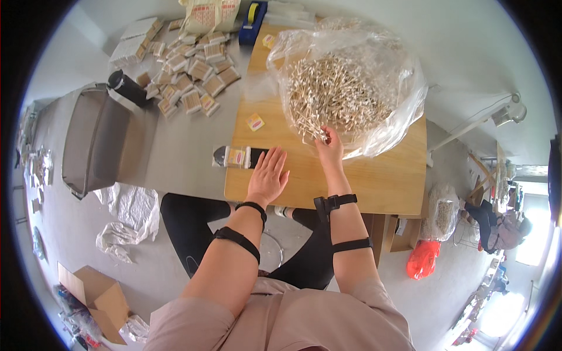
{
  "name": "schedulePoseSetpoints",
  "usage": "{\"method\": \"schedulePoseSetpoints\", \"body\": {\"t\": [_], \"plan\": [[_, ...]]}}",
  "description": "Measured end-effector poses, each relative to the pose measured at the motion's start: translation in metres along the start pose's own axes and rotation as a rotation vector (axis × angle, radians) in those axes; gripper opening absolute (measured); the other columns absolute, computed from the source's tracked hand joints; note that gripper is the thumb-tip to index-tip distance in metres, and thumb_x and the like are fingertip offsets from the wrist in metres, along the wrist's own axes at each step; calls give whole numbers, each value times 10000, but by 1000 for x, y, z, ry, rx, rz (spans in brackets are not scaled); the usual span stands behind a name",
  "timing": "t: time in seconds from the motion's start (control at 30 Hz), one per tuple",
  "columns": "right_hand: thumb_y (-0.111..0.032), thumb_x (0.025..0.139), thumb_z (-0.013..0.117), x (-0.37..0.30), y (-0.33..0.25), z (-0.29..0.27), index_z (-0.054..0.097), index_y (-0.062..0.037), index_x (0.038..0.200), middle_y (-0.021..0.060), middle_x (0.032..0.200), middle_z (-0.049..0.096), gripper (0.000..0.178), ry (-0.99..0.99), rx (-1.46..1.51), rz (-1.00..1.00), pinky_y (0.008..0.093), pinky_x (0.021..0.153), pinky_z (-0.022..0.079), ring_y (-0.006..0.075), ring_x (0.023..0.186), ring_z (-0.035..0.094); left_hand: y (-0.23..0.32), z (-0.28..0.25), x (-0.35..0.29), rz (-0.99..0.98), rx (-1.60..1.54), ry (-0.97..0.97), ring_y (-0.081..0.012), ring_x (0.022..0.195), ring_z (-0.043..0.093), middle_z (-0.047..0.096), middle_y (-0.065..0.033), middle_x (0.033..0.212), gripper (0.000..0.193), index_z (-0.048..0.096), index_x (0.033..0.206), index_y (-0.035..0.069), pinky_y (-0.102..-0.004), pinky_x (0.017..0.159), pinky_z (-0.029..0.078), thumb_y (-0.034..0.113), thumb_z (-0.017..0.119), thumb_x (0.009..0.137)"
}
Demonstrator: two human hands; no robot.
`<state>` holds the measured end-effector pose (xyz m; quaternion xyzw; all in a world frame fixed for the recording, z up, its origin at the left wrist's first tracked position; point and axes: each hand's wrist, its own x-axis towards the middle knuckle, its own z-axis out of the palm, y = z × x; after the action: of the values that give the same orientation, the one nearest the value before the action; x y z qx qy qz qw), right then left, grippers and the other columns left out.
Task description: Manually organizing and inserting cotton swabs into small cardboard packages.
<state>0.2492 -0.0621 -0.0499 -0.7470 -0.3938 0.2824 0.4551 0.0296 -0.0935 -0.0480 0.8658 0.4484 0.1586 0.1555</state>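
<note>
A large clear plastic bag (404,126) stands opened on the wooden tabletop, full of loose cotton swabs (345,88) with white tips. At the bag's near edge, my right hand (330,146) pinches a few swabs between thumb and fingers. My left hand (269,174) lies flat with fingers stretched out, holding nothing. Its fingertips rest at the end of a black strip-like holder (258,157). At the strip's left part sits a small clear pack with a printed label (236,157). A loose yellow-and-white label card (255,121) lies just beyond it.
Packed swab bundles (199,70) are heaped on the grey table at the far left, beside a black bottle (126,88) and a grey bin (93,140). A blue tape dispenser (252,23) stands behind. A lamp arm (468,126) is at right; another person (506,231) sits farther off.
</note>
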Motion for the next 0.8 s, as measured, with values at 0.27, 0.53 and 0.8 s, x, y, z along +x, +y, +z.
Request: {"method": "schedulePoseSetpoints", "body": {"t": [0.27, 0.53, 0.8], "plan": [[19, 821, 660, -35, -21, 6, 621, -46, 1242, 117, 1085, 700, 428, -308, -81, -104, 328, 848, 527, 227, 956, 677, 0, -3, -2, -56, -43, -38, -248, 1493, 255, 290, -111, 1605, 648, 298, 1535, 65, -401, 1240, 184, 331, 515, 986], [1, 783, 689, -31, -15, -4, 557, -80, 1275, 142, 1268, 582, 515, 123, -491, -441, 454, 1003, 435, 377, 1182, 522, 0, -2, -1, -20, -29, 9, -281, 1479, 286, 318, -142, 1587, 645, 327, 1516, 45, -424, 1221, 226, 312, 549, 973], [-53, 761, 722, -84, -15, 14, 613, -73, 1054, 136, 1007, 613, 314, 13, -462, -555, 455, 856, 485, 366, 976, 576, -1, -1, -1, -28, -85, 8, -280, 1477, 292, 325, -133, 1584, 633, 337, 1509, 41, -442, 1221, 224, 276, 552, 963]]}}
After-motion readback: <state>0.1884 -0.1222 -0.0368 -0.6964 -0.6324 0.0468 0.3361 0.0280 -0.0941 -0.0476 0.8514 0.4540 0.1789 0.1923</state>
